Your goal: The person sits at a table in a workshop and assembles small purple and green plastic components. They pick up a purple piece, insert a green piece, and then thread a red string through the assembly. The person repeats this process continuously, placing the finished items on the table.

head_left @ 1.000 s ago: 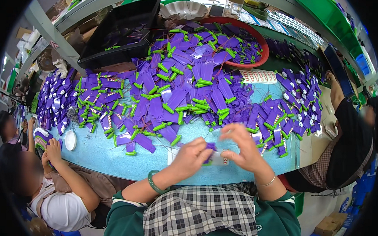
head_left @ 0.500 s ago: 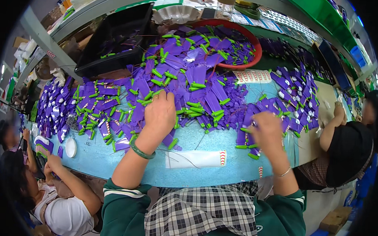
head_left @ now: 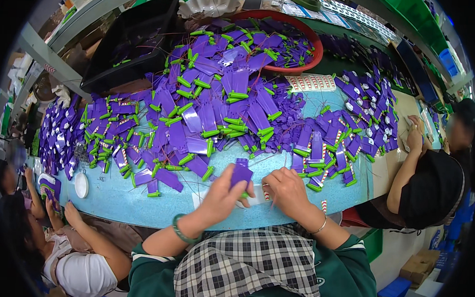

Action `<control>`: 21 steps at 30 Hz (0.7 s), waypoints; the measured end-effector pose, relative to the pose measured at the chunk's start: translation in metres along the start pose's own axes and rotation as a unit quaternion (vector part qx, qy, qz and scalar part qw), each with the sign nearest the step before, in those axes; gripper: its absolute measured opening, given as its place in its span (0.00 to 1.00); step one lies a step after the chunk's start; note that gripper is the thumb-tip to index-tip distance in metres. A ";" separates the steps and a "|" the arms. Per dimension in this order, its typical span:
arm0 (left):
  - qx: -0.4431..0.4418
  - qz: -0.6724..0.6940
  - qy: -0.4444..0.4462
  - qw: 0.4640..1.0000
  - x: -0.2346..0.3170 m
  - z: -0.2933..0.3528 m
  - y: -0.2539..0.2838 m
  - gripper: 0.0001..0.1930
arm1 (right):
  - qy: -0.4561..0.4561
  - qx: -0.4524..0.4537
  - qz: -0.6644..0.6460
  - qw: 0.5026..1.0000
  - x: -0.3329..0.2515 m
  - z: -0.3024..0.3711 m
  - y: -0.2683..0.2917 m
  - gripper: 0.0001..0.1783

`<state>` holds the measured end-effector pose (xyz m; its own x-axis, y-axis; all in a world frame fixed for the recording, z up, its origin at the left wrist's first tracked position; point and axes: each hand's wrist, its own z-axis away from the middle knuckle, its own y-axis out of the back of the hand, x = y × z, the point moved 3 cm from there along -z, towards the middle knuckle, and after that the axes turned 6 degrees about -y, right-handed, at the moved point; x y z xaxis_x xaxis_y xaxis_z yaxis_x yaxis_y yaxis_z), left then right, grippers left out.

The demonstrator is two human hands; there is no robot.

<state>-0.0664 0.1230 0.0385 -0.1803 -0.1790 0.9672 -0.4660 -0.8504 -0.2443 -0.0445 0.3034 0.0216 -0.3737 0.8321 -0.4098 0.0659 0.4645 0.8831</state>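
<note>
My left hand (head_left: 217,197) is closed round a flat purple plastic piece with a green end (head_left: 241,174), held above the near middle of the table. Close beside it, my right hand (head_left: 288,191) has its fingers pinched together at the right end of a white backing strip (head_left: 257,195). Red-and-white striped stickers (head_left: 266,193) show at that end, next to the fingertips. What the right fingers pinch is hidden. Beyond both hands spreads a large heap of purple pieces with green ends (head_left: 239,86), many trailing thin wires.
A red basin (head_left: 318,54) and a black bin (head_left: 101,75) stand at the back. A sticker sheet (head_left: 313,83) lies right of the heap. White-tipped purple pieces (head_left: 52,137) are piled far left. A white round lid (head_left: 81,185) lies nearby. Co-workers sit on both sides (head_left: 84,263) (head_left: 424,181).
My left hand has come back from the heap with a purple piece. My right hand has moved left from the right-hand pile to the sticker strip. The view has shifted slightly.
</note>
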 end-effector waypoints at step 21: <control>0.034 0.032 0.021 0.999 -0.010 0.000 0.002 0.10 | -0.133 -0.032 -0.495 0.858 -0.016 -0.018 0.011 0.07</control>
<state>-0.0656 0.1234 0.0286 -0.2444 -0.2139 0.9458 -0.3922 -0.8702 -0.2982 -0.0542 0.2898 0.0416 0.0086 0.0821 -0.9966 -0.2162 0.9732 0.0783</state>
